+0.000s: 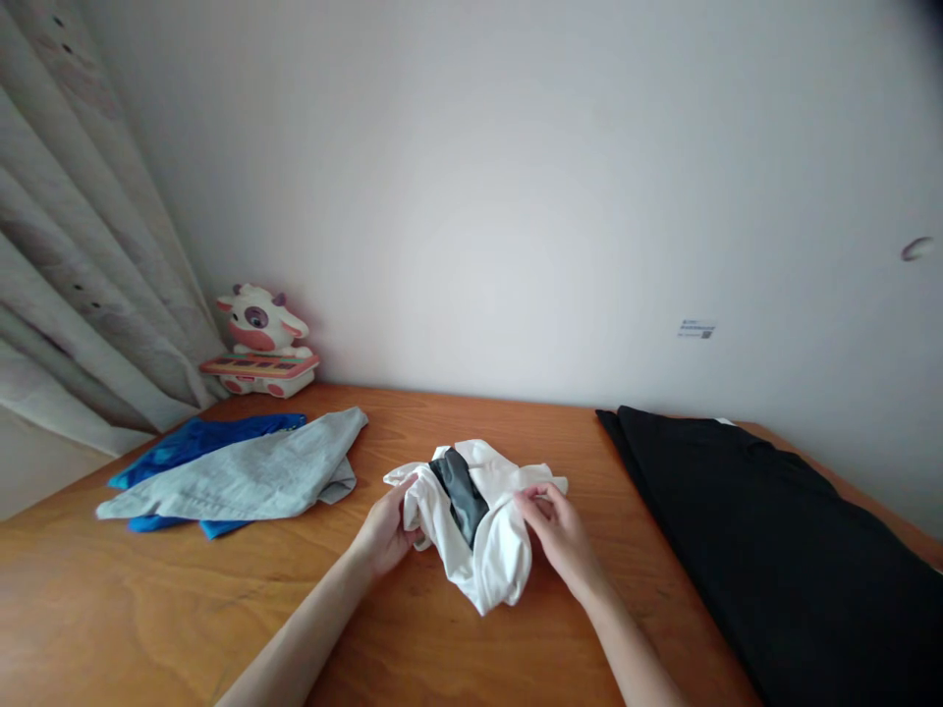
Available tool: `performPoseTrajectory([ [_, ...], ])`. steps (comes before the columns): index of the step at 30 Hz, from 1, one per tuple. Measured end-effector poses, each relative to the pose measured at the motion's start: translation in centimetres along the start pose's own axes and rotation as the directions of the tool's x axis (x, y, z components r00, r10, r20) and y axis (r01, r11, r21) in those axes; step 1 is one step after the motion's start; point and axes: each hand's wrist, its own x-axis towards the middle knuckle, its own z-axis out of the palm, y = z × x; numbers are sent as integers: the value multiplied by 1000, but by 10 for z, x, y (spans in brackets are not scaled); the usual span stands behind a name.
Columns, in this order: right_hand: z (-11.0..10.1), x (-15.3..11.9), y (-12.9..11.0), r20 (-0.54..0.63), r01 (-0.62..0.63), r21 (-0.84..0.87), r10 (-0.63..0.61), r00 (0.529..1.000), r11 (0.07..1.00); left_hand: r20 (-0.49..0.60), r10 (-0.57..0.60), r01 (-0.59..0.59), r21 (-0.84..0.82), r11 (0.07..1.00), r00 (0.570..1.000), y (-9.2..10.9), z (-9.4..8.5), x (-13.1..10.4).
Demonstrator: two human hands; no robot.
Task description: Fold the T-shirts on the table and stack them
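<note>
A: Where is the white cloth (505, 555)?
B: On the table (413, 648), front and middle, bunched up between the two hands. A dark grey patch (463, 496) shows in its folds; I can't tell whether it is part of the same piece.
A: And the left hand (387, 530)?
B: Gripping the cloth's left edge, thumb on the near face, the other fingers partly hidden in the folds.
A: The right hand (554, 530)?
B: Pinching the other side — thumb and forefinger closed on the fabric, the remaining fingers curled.
A: What lies to the left?
B: A light grey garment (250, 481), spread over a blue one (192, 447) that pokes out behind it and along its near edge. Both are well apart from the left hand.
A: And behind those?
B: A cow toy (257, 329) with a keyboard (261, 367) in front, standing near the wall (516, 196), just beside the curtain (74, 265).
A: To the right?
B: A big black garment (781, 550), laid flat and running out of view — a small label (696, 329) is on the wall above it.
</note>
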Motion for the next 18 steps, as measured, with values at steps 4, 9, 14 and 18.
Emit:
performPoseTrajectory([
  [4,9,-3,15,-84,320,-417,-386,918,851,113,183,-207,264,942,977,-5,-1,-4],
  [9,5,-9,14,144,374,-492,-351,925,786,395,305,-482,505,716,867,-20,4,-14],
  [14,5,-12,-1,265,237,-396,-137,954,887,413,365,-550,584,597,834,-23,6,-15],
  [18,7,-8,1,154,214,-362,-168,974,907,253,480,-537,518,666,840,-14,1,-7],
])
